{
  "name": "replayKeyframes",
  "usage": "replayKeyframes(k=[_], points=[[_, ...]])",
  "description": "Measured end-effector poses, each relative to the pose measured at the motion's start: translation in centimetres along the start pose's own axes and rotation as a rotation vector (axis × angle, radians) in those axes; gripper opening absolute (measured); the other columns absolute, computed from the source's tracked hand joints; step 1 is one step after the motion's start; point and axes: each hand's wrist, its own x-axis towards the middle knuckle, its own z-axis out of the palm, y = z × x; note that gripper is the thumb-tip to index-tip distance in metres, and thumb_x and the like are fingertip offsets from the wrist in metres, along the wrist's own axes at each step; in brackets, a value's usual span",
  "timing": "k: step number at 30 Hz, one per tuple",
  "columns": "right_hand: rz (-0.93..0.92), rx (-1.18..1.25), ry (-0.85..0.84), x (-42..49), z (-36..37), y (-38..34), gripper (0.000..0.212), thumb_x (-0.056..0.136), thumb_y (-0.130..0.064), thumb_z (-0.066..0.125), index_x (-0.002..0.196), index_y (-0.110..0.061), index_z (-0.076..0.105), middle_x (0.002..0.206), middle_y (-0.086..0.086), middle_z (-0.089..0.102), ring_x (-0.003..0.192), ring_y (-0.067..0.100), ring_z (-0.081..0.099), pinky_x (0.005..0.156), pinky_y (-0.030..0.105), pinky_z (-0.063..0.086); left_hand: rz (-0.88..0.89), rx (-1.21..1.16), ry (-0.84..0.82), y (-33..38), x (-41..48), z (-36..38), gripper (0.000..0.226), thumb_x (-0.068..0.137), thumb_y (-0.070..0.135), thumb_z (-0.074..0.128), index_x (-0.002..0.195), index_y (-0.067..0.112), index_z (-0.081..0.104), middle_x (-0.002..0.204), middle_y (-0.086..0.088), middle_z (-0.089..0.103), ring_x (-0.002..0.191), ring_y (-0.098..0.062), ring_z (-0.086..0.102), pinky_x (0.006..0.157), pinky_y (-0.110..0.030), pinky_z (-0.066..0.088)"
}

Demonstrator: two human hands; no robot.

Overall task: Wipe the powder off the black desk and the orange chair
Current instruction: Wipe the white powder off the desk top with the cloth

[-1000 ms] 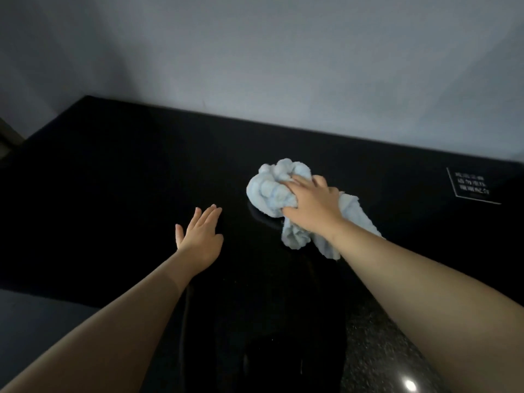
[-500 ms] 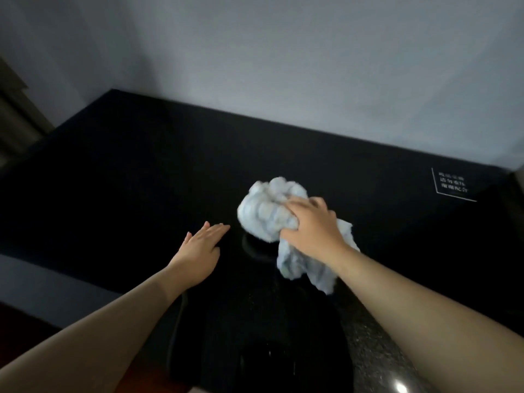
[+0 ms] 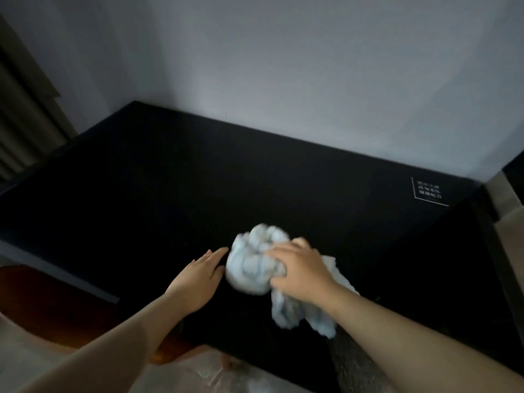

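Note:
The black desk (image 3: 198, 194) fills the middle of the view, glossy and dark. My right hand (image 3: 300, 269) grips a crumpled pale blue cloth (image 3: 255, 259) and holds it down on the desk near the front edge. My left hand (image 3: 198, 276) lies flat on the desk with straight fingers, its fingertips just left of the cloth. Part of the orange chair (image 3: 56, 302) shows as a reddish-brown surface below the desk's front left edge. I see no powder in this dim light.
A white wall (image 3: 283, 80) stands behind the desk. A small card with white print (image 3: 429, 191) lies at the desk's far right. A curtain (image 3: 22, 123) hangs at the left. Pale flooring (image 3: 198, 373) shows below the front edge.
My right hand has dragged the cloth nearer to me and towards my left hand. The view has pulled back, so the desk's front edge, the chair and the floor now show.

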Motion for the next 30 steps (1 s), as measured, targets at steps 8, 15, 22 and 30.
replayKeyframes(k=[8, 15, 22, 30], points=[[0.100, -0.115, 0.074, -2.5, 4.3, -2.8, 0.033, 0.087, -0.037, 0.040, 0.119, -0.043, 0.047, 0.132, -0.021, 0.040, 0.113, 0.019, 0.034, 0.092, 0.042, 0.033, 0.045, 0.083, 0.005, -1.3, -2.5, -0.8, 0.047, 0.100, 0.035, 0.033, 0.146, 0.034, 0.024, 0.145, 0.007, 0.042, 0.129, -0.011, 0.044, 0.099, -0.025, 0.037], [0.219, -0.084, 0.076, -6.2, 6.2, -5.9, 0.025, 0.086, -0.033, 0.041, 0.109, -0.040, 0.051, 0.118, -0.020, 0.046, 0.106, 0.014, 0.033, 0.089, 0.038, 0.032, 0.149, 0.105, 0.022, -4.1, -5.5, -0.9, 0.046, 0.100, 0.031, 0.036, 0.146, 0.029, 0.029, 0.150, 0.009, 0.033, 0.134, -0.011, 0.037, 0.107, -0.025, 0.032], [0.409, -0.058, 0.238, -9.7, 9.6, -8.5, 0.013, 0.080, -0.034, 0.047, 0.090, -0.039, 0.053, 0.102, -0.018, 0.052, 0.094, 0.009, 0.030, 0.078, 0.033, 0.029, 0.243, 0.162, 0.028, -7.3, -7.3, -2.4, 0.045, 0.099, 0.030, 0.039, 0.144, 0.028, 0.032, 0.147, 0.007, 0.037, 0.134, -0.013, 0.036, 0.109, -0.030, 0.033], [0.486, -0.188, 0.167, -12.8, 11.1, -10.9, 0.008, 0.075, -0.036, 0.049, 0.080, -0.034, 0.043, 0.095, -0.011, 0.058, 0.096, 0.013, 0.045, 0.073, 0.030, 0.032, 0.215, 0.248, 0.056, -10.8, -9.4, -3.2, 0.047, 0.098, 0.034, 0.040, 0.144, 0.029, 0.031, 0.149, 0.009, 0.032, 0.138, -0.013, 0.027, 0.109, -0.033, 0.029]])
